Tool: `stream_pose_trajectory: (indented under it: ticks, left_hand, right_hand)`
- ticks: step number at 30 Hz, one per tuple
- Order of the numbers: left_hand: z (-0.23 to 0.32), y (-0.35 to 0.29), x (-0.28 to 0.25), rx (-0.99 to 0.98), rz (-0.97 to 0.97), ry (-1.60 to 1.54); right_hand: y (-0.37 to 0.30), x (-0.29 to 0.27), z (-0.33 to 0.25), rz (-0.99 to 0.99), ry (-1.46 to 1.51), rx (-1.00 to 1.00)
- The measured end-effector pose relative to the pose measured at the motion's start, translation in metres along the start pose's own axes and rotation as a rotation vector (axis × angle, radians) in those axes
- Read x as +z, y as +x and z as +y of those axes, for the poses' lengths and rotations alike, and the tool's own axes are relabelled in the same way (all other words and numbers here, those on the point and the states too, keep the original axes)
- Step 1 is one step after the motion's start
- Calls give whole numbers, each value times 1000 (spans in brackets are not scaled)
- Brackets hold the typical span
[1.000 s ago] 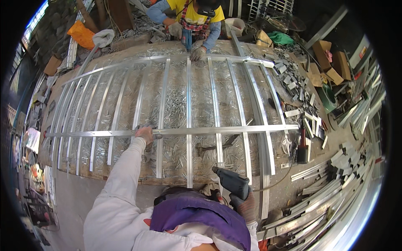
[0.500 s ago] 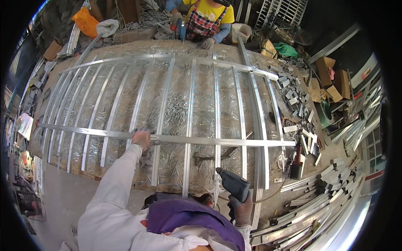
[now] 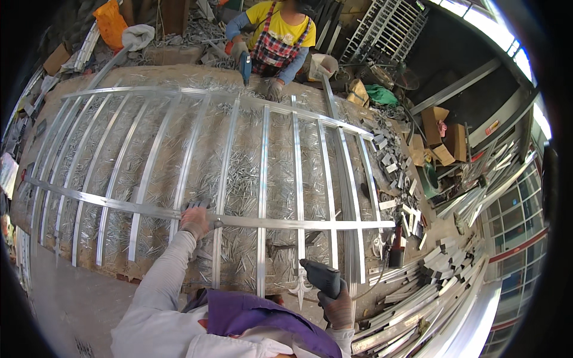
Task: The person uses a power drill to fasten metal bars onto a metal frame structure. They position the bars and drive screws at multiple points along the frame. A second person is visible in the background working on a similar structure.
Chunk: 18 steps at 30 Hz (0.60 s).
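Observation:
A frame of silvery metal bars lies on the worktable. My left hand (image 3: 195,221), in a work glove with grey fingertips, grips its near cross rail (image 3: 280,224), fingers curled over the far edge. Several long upright bars (image 3: 262,173) cross beneath that rail and reach the far rail (image 3: 340,123). At the lower right, my gloved right hand (image 3: 338,307) is closed round the handle of a dark cordless drill (image 3: 322,279). The drill's nose points up and left, close to a spear-shaped finial (image 3: 300,286) on the end of one bar.
Across the table a person (image 3: 277,42) in a yellow shirt and checked apron holds a blue drill (image 3: 245,67). Loose fasteners (image 3: 239,179) litter the tabletop. Metal offcuts (image 3: 391,161) lie along its right edge, near cardboard boxes (image 3: 444,140). Long metal profiles (image 3: 412,316) are stacked at lower right.
The view has turned, so the frame appears lower and further left. My left hand stays on the near rail, and my right hand keeps hold of the drill near the finial.

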<state>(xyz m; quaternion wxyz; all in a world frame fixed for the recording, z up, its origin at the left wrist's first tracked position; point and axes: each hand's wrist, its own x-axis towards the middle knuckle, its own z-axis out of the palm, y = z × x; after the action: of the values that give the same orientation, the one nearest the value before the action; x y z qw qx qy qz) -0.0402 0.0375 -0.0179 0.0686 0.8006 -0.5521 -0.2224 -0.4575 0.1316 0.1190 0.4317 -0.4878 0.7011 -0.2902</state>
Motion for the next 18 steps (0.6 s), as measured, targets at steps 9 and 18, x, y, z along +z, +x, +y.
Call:
stream_pose_trajectory:
  ticks: [9,18]
  left_hand:
    - [60,-16,-1,449,233,-122]
    - [116,28,5,448,-245,73]
  right_hand:
    - [22,-12,-23,-89,-99,78]
    - [20,-6,-25,-70,-126,42]
